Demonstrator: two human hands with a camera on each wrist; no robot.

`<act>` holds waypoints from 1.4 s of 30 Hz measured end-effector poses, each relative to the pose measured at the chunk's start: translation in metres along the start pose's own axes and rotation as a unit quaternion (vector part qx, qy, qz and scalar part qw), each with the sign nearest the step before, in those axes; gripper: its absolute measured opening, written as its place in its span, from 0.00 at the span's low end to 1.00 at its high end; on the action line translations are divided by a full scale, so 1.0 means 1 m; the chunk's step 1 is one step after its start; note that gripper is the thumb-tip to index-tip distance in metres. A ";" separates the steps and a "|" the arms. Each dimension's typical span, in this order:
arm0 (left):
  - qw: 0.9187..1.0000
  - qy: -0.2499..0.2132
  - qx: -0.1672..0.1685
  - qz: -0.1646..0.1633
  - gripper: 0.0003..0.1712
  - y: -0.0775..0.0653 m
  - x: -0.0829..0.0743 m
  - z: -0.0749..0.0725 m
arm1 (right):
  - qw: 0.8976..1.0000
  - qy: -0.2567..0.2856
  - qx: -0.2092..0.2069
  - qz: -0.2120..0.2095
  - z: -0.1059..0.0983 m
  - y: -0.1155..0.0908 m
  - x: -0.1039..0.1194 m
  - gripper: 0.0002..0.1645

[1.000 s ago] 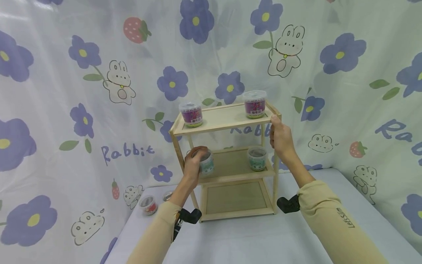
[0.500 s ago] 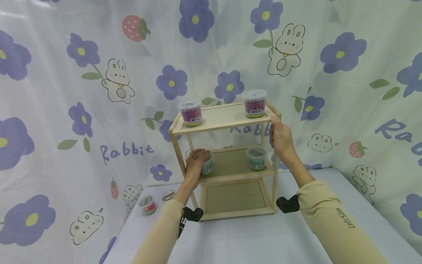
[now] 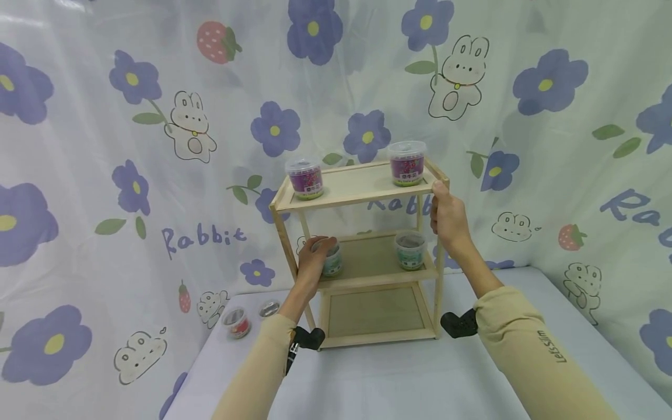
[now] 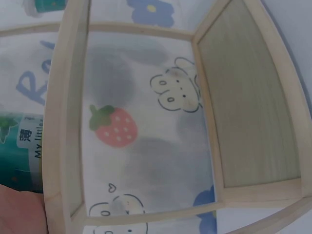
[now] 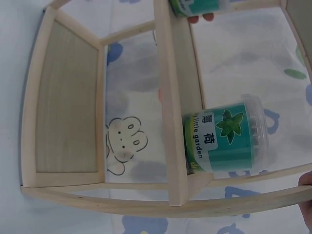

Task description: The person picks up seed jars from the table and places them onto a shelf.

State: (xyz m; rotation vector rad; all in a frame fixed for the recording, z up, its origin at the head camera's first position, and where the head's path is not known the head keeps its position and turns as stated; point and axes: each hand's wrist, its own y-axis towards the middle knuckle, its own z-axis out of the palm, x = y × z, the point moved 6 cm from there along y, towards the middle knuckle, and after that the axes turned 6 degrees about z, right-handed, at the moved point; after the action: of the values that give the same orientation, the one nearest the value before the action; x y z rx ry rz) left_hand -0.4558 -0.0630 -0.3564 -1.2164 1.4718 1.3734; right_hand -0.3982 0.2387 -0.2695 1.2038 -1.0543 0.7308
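Observation:
A wooden three-tier shelf [image 3: 367, 282] stands on the table. My left hand [image 3: 310, 261] grips a green-labelled clear plastic tub [image 3: 333, 265] at the left end of the middle tier, and its fingertips [image 5: 208, 17] show behind that tub in the right wrist view. My right hand [image 3: 450, 219] holds the shelf's upper right front corner, thumb at the top rail. A matching green-labelled tub [image 5: 224, 136] sits at the right end of the middle tier. Two purple-labelled tubs with clear lids, one left [image 3: 307, 182] and one right [image 3: 407, 166], stand on the top tier.
On the table left of the shelf stand a red-labelled tub [image 3: 237, 324] and another clear-lidded tub [image 3: 269, 309], partly behind my left forearm. The bottom tier [image 3: 375, 312] is a bare panel. A flower-and-rabbit printed curtain [image 3: 236, 175] hangs close behind.
The left-hand green tub, slightly tilted a second ago, now stands upright on the middle tier. My left hand has shifted slightly right with it; my right hand keeps its hold on the shelf.

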 end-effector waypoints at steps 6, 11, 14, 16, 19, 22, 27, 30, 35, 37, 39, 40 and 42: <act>1.000 0.004 0.007 -0.001 0.27 0.001 0.001 0.000 | 1.000 0.011 0.001 -0.001 0.000 0.001 0.000 0.34; 1.000 0.009 0.010 0.002 0.29 0.001 0.001 -0.001 | 1.000 0.014 0.000 -0.001 0.000 0.002 0.000 0.34; 1.000 0.012 0.018 0.008 0.31 0.000 0.000 -0.001 | 1.000 0.009 -0.003 0.000 0.000 0.002 -0.001 0.34; 1.000 0.012 0.020 0.010 0.31 -0.001 0.000 -0.001 | 1.000 0.006 -0.004 0.001 0.000 0.002 -0.001 0.34; 1.000 0.011 0.017 0.015 0.31 -0.001 -0.001 -0.001 | 1.000 0.008 -0.005 0.002 0.000 0.001 -0.001 0.34; 1.000 0.011 0.015 0.019 0.31 -0.002 -0.002 -0.002 | 1.000 0.015 -0.003 0.002 0.001 0.000 0.001 0.34; 0.999 0.009 0.019 0.029 0.31 -0.001 -0.003 -0.003 | 1.000 0.017 -0.005 0.002 0.001 -0.001 0.002 0.34; 0.999 0.007 0.019 0.035 0.31 0.000 -0.003 -0.003 | 1.000 0.014 -0.005 0.006 0.001 -0.001 0.001 0.34; 0.999 0.012 0.016 0.043 0.30 0.001 -0.004 -0.004 | 1.000 0.012 -0.001 0.013 0.002 -0.006 0.009 0.32; 0.999 0.012 0.017 0.049 0.29 0.002 -0.005 -0.004 | 1.000 0.011 0.002 0.012 0.003 -0.012 0.017 0.32; 0.998 0.011 0.017 0.055 0.29 0.002 -0.007 -0.003 | 1.000 0.012 0.004 0.011 0.004 -0.017 0.024 0.31; 0.998 0.012 0.018 0.060 0.29 0.002 -0.009 -0.003 | 1.000 0.011 0.005 0.011 0.004 -0.018 0.026 0.31; 0.997 0.015 0.023 0.069 0.29 0.001 -0.014 -0.003 | 1.000 0.010 0.003 0.013 0.003 -0.016 0.022 0.31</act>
State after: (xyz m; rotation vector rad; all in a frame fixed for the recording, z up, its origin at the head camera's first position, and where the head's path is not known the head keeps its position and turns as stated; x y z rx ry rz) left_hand -0.4536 -0.0640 -0.3425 -1.1288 1.6256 1.4088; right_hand -0.3765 0.2299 -0.2548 1.1870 -1.0532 0.7651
